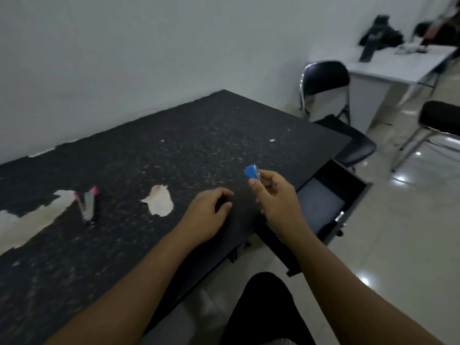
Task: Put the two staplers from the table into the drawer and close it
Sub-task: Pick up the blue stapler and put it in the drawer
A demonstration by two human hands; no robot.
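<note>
My right hand (275,195) holds a small blue stapler (252,172) above the right part of the dark table (174,145), its blue end sticking up past my fingers. My left hand (209,212) rests on the table beside it, fingers loosely curled with nothing in them. A second stapler (87,201), silver with a pink end, lies on the table far to the left, apart from both hands. The drawer (348,210) stands pulled out under the table's right edge, just right of my right hand; its grey floor shows.
The tabletop has worn pale patches (159,200). A black folding chair (326,88) stands behind the drawer, another chair (438,120) at the right, and a white desk (398,68) with dark items at the back right. My dark trouser leg (263,310) is below.
</note>
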